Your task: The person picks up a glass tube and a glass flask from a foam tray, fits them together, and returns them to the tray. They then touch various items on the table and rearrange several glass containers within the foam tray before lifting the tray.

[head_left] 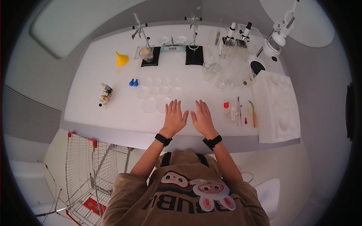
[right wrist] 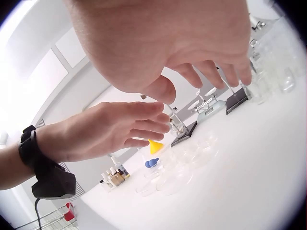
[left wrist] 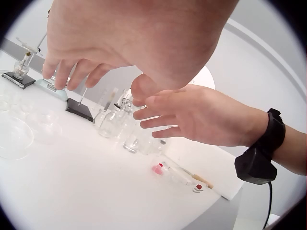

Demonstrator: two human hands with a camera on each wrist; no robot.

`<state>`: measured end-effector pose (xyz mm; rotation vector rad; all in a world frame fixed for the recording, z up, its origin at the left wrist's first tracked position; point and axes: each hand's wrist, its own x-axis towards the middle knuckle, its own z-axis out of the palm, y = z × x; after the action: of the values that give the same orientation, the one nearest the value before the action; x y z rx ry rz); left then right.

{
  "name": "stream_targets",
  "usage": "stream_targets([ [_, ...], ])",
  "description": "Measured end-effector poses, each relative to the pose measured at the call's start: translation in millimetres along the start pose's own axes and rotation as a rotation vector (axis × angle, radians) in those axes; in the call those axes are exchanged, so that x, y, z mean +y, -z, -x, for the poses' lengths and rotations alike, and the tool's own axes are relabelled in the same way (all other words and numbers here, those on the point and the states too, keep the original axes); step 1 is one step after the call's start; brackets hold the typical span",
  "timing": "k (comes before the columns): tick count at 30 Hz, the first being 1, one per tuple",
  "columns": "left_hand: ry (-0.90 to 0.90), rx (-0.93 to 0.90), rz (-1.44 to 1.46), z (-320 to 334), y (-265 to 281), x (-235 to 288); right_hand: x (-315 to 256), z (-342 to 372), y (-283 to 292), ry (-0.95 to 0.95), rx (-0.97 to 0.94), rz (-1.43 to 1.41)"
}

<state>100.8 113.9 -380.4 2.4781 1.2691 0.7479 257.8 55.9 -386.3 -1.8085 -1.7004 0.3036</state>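
Both hands are held side by side above the front of the white table, palms down and fingers extended. The left hand (head_left: 174,119) is nearest to clear round dishes (head_left: 163,105), with its fingertips over or near their edge; whether it touches them I cannot tell. A small gap separates it from the right hand (head_left: 203,119), which holds nothing. In the left wrist view the right hand (left wrist: 201,115) shows in the air with straight fingers. The right wrist view shows the left hand (right wrist: 105,129) likewise raised and holding nothing.
Yellow funnel (head_left: 121,59), blue bulbs (head_left: 133,82) and small bottles (head_left: 106,94) stand left. Behind are retort stands (head_left: 194,55) and a balance (head_left: 172,48). Glassware (head_left: 222,75), microscopes, tools and a white foam tray (head_left: 277,109) lie right. A cart (head_left: 90,169) stands front left.
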Motion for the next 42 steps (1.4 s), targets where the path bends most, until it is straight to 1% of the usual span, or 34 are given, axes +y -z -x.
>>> stream_targets([
  [1, -0.005, -0.002, -0.039, 0, 0, 1, 0, 0, 1, -0.014, -0.001, -0.004],
  [5, 0.010, -0.018, -0.025, -1, -1, 1, -1, -2, 3, -0.037, -0.009, -0.003],
  [19, -0.008, -0.021, 0.056, -4, -4, 4, -4, -2, 6, 0.001, 0.029, -0.009],
  [26, 0.020, -0.030, 0.025, 3, -11, -2, -5, -4, -1, -0.005, 0.023, -0.048],
  [28, 0.022, -0.041, 0.031, 5, -11, -2, -7, -4, 0, 0.001, 0.052, -0.039],
  [35, 0.034, -0.047, 0.092, 1, -5, -7, 6, -3, 0, -0.018, 0.027, -0.070],
  [37, 0.049, -0.064, 0.074, 3, -5, -9, 11, -3, 1, -0.087, -0.018, -0.054],
  [41, 0.047, -0.014, 0.106, -5, 20, 4, -14, -3, 32, -0.074, 0.036, -0.026],
  [42, 0.047, 0.038, 0.163, -10, 30, 10, -27, -3, 45, -0.015, 0.093, -0.039],
])
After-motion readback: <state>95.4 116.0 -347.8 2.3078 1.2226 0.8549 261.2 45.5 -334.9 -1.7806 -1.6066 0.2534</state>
